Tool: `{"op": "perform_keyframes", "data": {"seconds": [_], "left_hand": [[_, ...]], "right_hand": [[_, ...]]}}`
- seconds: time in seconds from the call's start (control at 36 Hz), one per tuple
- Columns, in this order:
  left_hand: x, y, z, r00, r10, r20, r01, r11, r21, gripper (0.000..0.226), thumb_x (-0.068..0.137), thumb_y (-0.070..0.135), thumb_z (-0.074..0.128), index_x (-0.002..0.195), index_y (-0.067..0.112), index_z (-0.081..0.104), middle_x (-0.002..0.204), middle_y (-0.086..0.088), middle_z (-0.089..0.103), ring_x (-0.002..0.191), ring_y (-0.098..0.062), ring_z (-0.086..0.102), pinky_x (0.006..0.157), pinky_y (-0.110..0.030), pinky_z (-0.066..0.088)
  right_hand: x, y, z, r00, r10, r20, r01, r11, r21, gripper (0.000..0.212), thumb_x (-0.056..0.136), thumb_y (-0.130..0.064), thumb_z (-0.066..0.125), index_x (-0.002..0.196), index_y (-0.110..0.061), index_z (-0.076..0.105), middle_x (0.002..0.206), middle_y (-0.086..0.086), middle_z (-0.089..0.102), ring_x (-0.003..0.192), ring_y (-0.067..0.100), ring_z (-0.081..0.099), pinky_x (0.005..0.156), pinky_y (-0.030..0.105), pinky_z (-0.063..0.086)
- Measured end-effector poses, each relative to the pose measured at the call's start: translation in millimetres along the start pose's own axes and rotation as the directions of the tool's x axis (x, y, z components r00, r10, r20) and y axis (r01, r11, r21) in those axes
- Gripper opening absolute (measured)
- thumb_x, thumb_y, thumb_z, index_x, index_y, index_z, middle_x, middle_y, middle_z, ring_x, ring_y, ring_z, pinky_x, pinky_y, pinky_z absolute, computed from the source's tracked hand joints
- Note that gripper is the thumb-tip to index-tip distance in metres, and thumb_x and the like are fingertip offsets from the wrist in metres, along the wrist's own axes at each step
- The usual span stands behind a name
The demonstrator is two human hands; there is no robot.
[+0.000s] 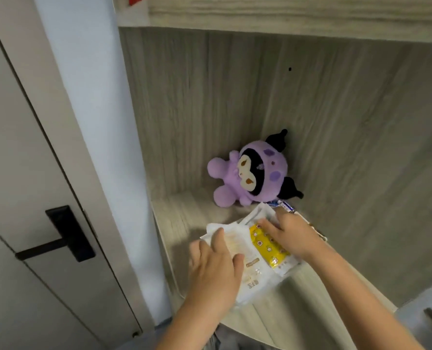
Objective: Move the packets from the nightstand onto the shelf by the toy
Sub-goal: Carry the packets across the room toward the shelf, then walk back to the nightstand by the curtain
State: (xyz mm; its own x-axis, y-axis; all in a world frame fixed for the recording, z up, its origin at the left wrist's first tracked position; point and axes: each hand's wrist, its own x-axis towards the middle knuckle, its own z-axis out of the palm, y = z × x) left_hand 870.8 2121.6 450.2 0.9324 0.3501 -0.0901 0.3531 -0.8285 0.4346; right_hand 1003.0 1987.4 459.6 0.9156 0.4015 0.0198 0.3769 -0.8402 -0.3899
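While both hands lay flat on the packets (257, 251), the pile sat on the shelf (184, 223).
The left hand (213, 271) pressed the white packets near the shelf's front edge with fingers spread, gripping nothing. The right hand (285, 231) lay open on the yellow one. The purple toy (255, 170) sat in the back corner, just behind them.

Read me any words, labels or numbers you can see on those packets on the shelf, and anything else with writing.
White packet: dark characters near its lower edge, seen upside down and too blurred to read.
White packet, tan label band near the left hand: too small to read.
Yellow packet: star and flower shapes only, no legible words.
Blue and white item behind the right hand: print too blurred.
Plush toy, shelf: no text.
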Motion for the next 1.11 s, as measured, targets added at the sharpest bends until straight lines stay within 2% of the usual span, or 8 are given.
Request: {"op": "perform_keyframes", "data": {"seconds": [0.08,0.17,0.19,0.31,0.47,0.75,0.94,1.11], "left_hand": [[-2.7,-0.3,5.2,0.996,-0.079,-0.029,0.082,0.980,0.179,0.093,0.067,0.064,-0.014,0.149,0.030,0.013,0.138,-0.010,0.032,0.125,-0.029,0.024,0.108,-0.044,0.021],[1.5,-8.5,2.1,0.984,-0.075,-0.161,0.104,0.978,0.181,0.080,0.074,0.071,0.005,0.130,0.038,0.052,0.136,-0.011,0.040,0.124,-0.033,0.032,0.100,-0.054,0.033],[1.4,-9.7,-2.1,0.982,-0.055,-0.179,0.085,0.982,0.166,0.075,0.076,0.073,0.011,0.124,0.040,0.057,0.142,-0.012,0.036,0.128,-0.033,0.026,0.100,-0.055,0.033],[7.2,-15.4,-6.0,0.998,0.056,-0.021,-0.052,0.983,0.175,0.067,0.086,0.072,0.012,0.143,0.043,0.030,0.156,0.007,-0.001,0.144,-0.025,-0.010,0.116,-0.051,0.002],[20.5,-17.0,-9.9,0.976,0.192,0.105,-0.207,0.966,0.156,0.057,0.097,0.057,0.025,0.150,0.037,0.018,0.159,0.016,0.012,0.147,-0.004,0.000,0.118,-0.036,0.001],[10.1,-7.3,-3.7,0.984,0.157,0.088,-0.177,0.936,0.304,0.061,0.099,0.053,0.019,0.152,0.025,0.010,0.160,0.007,0.011,0.148,-0.014,-0.012,0.119,-0.045,-0.005],[8.6,-17.4,5.8,0.990,0.126,0.064,-0.140,0.939,0.314,0.079,0.085,0.068,0.000,0.151,0.027,0.013,0.152,0.006,0.023,0.148,-0.017,0.002,0.118,-0.047,0.010],[12.2,-19.0,-0.8,0.979,0.202,0.016,-0.200,0.949,0.242,0.057,0.097,0.057,0.022,0.147,0.031,0.024,0.144,0.011,0.029,0.137,-0.010,0.021,0.113,-0.038,0.020]], "right_hand": [[-5.7,2.3,7.8,0.995,0.034,-0.090,-0.038,0.999,-0.039,0.048,0.093,-0.055,0.043,0.122,-0.016,0.043,0.101,0.005,0.066,0.101,0.027,0.061,0.072,0.035,0.044],[-10.0,7.1,14.7,0.986,-0.029,-0.165,0.014,0.995,-0.094,0.051,0.097,-0.048,0.037,0.138,-0.019,0.034,0.127,0.003,0.056,0.120,0.022,0.050,0.087,0.037,0.045],[-9.8,9.0,16.8,0.982,-0.060,-0.178,0.044,0.995,-0.091,0.050,0.097,-0.045,0.037,0.140,-0.019,0.035,0.132,0.002,0.050,0.124,0.022,0.043,0.092,0.037,0.043],[-8.4,14.5,21.4,0.967,-0.119,-0.223,0.106,0.992,-0.072,0.045,0.097,-0.037,0.044,0.137,-0.015,0.044,0.137,0.003,0.040,0.126,0.019,0.032,0.098,0.035,0.038],[-2.9,22.9,20.0,0.952,-0.202,-0.230,0.195,0.979,-0.053,0.036,0.097,-0.039,0.045,0.129,-0.026,0.054,0.127,-0.007,0.058,0.105,0.013,0.038,0.091,0.025,0.031],[-2.4,23.2,23.9,0.956,-0.173,-0.235,0.156,0.984,-0.090,0.040,0.097,-0.043,0.040,0.133,-0.029,0.049,0.129,-0.008,0.057,0.103,0.011,0.036,0.087,0.025,0.034],[-5.7,17.9,22.4,0.951,-0.145,-0.274,0.136,0.989,-0.053,0.039,0.096,-0.043,0.043,0.131,-0.026,0.052,0.119,-0.006,0.063,0.101,0.015,0.040,0.083,0.029,0.037],[-4.1,12.3,20.1,0.947,-0.151,-0.282,0.148,0.988,-0.033,0.038,0.094,-0.035,0.051,0.130,-0.022,0.052,0.123,0.001,0.059,0.108,0.022,0.043,0.088,0.032,0.039]]}}
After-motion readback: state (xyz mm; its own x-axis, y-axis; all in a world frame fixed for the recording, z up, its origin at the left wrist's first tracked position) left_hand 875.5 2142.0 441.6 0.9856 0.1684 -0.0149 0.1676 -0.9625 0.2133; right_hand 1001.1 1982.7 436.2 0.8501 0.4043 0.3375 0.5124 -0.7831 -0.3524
